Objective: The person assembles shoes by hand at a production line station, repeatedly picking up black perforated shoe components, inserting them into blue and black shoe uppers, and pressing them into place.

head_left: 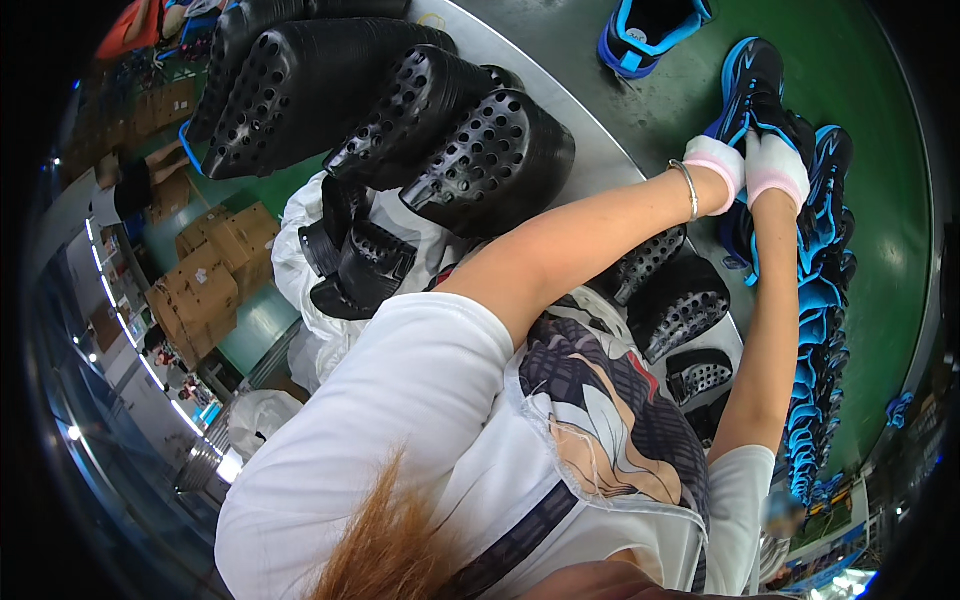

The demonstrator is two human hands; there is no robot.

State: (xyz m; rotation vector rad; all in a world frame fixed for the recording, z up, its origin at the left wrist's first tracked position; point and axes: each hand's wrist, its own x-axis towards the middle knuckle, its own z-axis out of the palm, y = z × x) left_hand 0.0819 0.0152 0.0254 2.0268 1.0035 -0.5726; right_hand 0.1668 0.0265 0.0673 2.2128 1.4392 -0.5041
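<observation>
A black sneaker with blue edging (752,85) lies on the green work surface, toe pointing away from me. Both my hands wear white gloves with pink cuffs and are at the sneaker's opening. My left hand (717,163), below a silver bangle, grips its left side. Close beside it, my right hand (776,168) holds the right side of the opening. My fingertips are partly hidden in the shoe. Just to the right, a long row of similar black and blue sneakers (815,300) runs toward me.
Another sneaker (655,40) stands at the far edge. Stacked black perforated plastic shoe forms (490,150) lie left of my arms, with more forms (685,305) between the arms. A metal edge (560,80) crosses the surface. Cardboard boxes (200,290) stand on the floor at left.
</observation>
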